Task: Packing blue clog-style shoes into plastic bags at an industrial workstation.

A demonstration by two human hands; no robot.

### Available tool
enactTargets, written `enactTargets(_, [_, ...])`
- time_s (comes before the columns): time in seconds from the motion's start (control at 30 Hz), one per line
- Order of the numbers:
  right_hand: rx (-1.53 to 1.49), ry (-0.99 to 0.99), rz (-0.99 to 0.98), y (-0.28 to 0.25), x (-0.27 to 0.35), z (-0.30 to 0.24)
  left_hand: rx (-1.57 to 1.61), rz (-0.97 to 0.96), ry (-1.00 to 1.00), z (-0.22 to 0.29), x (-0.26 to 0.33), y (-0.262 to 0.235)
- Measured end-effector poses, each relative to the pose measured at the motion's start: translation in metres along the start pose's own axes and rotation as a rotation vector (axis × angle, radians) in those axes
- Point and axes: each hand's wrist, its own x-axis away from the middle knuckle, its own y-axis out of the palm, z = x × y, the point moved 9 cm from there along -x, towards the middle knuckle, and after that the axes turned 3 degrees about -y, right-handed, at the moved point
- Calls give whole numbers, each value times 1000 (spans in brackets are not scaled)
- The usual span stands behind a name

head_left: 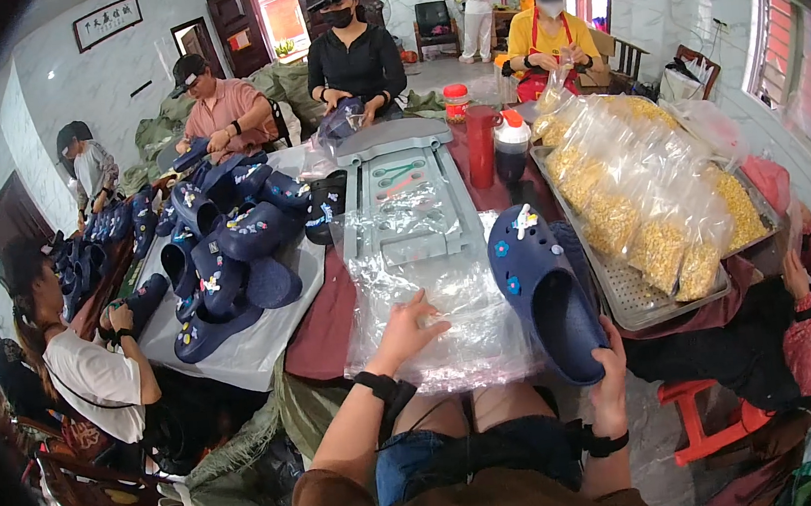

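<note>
A navy clog [554,302] with white and blue charms on its toe is gripped at the heel by my right hand [612,370]. Its toe points away from me and its opening faces up. Part of another dark clog shows behind its right side. My left hand [408,334] lies over a stack of clear plastic bags [475,349], fingers apart and nothing held in them. The bags reach the table's near edge. Just beyond them stands a grey plastic folding stool or frame [409,188], partly covered by the clear plastic.
A heap of navy clogs [236,241] lies to the left. On the right, a metal tray [618,295] holds bags of yellow kernels [662,246]. A red cylinder [483,146] and a dark bottle [512,148] stand behind. Several people work around the table; a red stool [705,419] is low right.
</note>
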Motion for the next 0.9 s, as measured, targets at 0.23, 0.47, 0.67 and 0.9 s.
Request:
enactTargets(0.23, [-135, -87, -89, 3, 14, -42, 193, -256, -93, -5, 5, 10])
enactTargets(0.47, [-109, -53, -196, 43, 43, -81, 351, -63, -109, -6, -3, 10])
enactTargets(0.67, [-102, 133, -365, 74, 54, -60, 736, 40, -91, -60, 3, 37])
enactTargets(0.9, [53, 181, -369, 44, 46, -32, 147, 102, 265, 20, 12, 2])
